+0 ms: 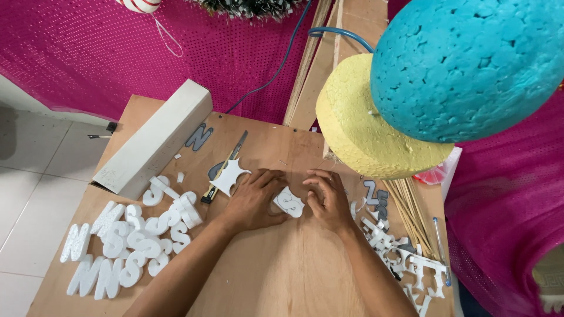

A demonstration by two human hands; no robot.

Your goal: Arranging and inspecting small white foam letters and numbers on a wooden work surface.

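Both hands meet at centre of wooden worktop. Left hand lies flat, fingers bent, pinning white foam piece from left; right hand curls fingers over its right edge, so piece is gripped between both, pressed to board, likely to keep it steady. Finished foam letters heaped at left, out of way. Foam scraps piled right. Craft knife lies just beyond left hand, within reach. Long white block at far left corner. Wooden skewers beside scraps. Yellow foam disc and blue foam ball hang close to camera.
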